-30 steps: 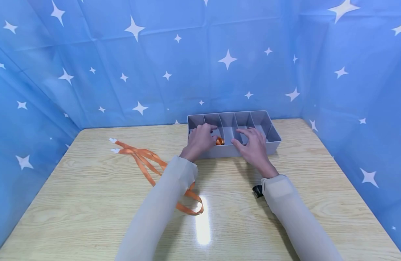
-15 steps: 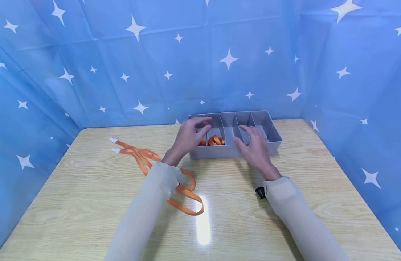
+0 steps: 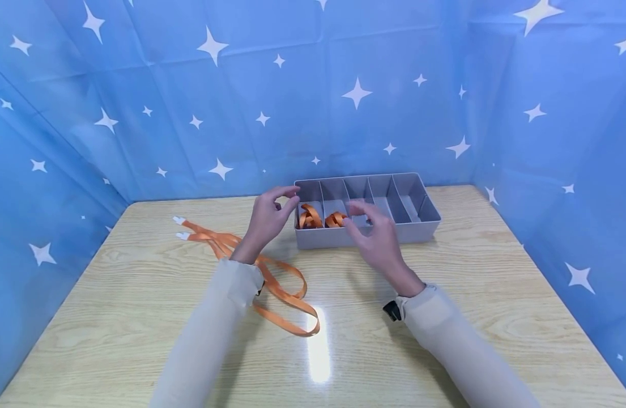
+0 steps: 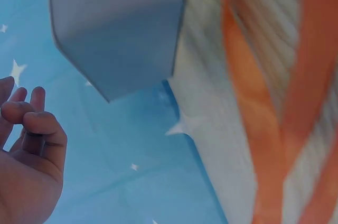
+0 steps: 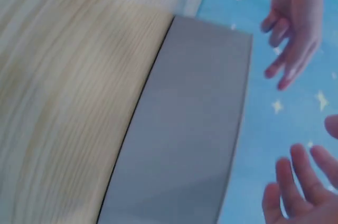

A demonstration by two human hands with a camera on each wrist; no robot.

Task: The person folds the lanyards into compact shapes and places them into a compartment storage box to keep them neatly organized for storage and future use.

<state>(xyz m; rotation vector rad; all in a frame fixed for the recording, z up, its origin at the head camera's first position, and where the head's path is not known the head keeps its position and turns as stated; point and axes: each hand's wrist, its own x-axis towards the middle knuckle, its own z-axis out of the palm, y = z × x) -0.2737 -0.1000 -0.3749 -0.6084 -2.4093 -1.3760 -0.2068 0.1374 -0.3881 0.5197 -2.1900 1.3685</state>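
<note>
A grey compartment box (image 3: 318,239) stands at the back of the table. One coiled orange lanyard (image 3: 310,217) sits in its leftmost compartment and a second orange coil (image 3: 335,219) in the compartment beside it. My left hand (image 3: 267,218) hovers just off the box's left end, fingers loosely bent around nothing; the left wrist view shows this hand (image 4: 37,155) bare too. Over the front rim, near the second and third compartments, hangs my right hand (image 3: 379,241), thumb and fingers apart. Loose orange lanyards (image 3: 274,288) with white ends lie on the table, partly under my left forearm.
The wooden table (image 3: 114,317) meets a blue curtain (image 3: 272,85) with white stars behind the box and at both sides. Dividers split the box, and no contents show in its right compartments. A black wrist device (image 3: 392,310) shows at my right cuff.
My left hand has lifted out of the box's left compartments and moved left, uncovering the orange coils. My right hand has shifted slightly left and toward me.
</note>
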